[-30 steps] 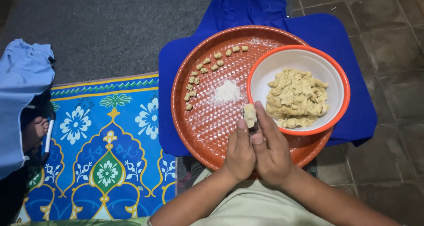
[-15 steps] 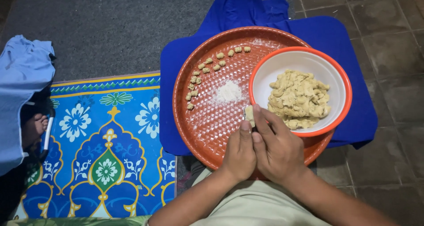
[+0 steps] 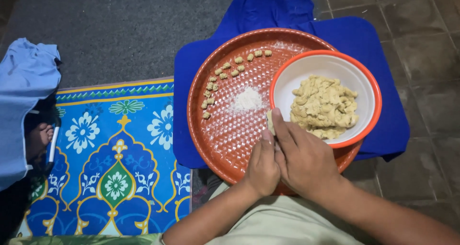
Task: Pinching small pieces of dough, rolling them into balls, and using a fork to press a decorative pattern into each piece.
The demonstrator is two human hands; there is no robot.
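Observation:
My left hand (image 3: 262,167) and my right hand (image 3: 304,159) are pressed together over the near edge of a round red-brown tray (image 3: 225,139). Between the fingers sits a small piece of pale dough (image 3: 270,122), mostly hidden by them. A white bowl with an orange rim (image 3: 369,89) stands on the tray's right side and holds a lump of beige dough (image 3: 324,106). Several small shaped dough pieces (image 3: 225,74) lie in a curved row along the tray's far left. A little heap of white flour (image 3: 247,100) lies mid-tray.
The tray rests on a blue cloth (image 3: 378,48) over dark floor tiles (image 3: 421,15). A blue patterned mat (image 3: 115,159) lies at left, a grey carpet (image 3: 120,29) beyond it. Another person's foot (image 3: 38,137) and light blue garment (image 3: 21,96) are at the far left.
The dough piece stood up above my fingertips a second ago; now my right hand has closed over it and covers most of it. Both hands stay at the tray's near edge.

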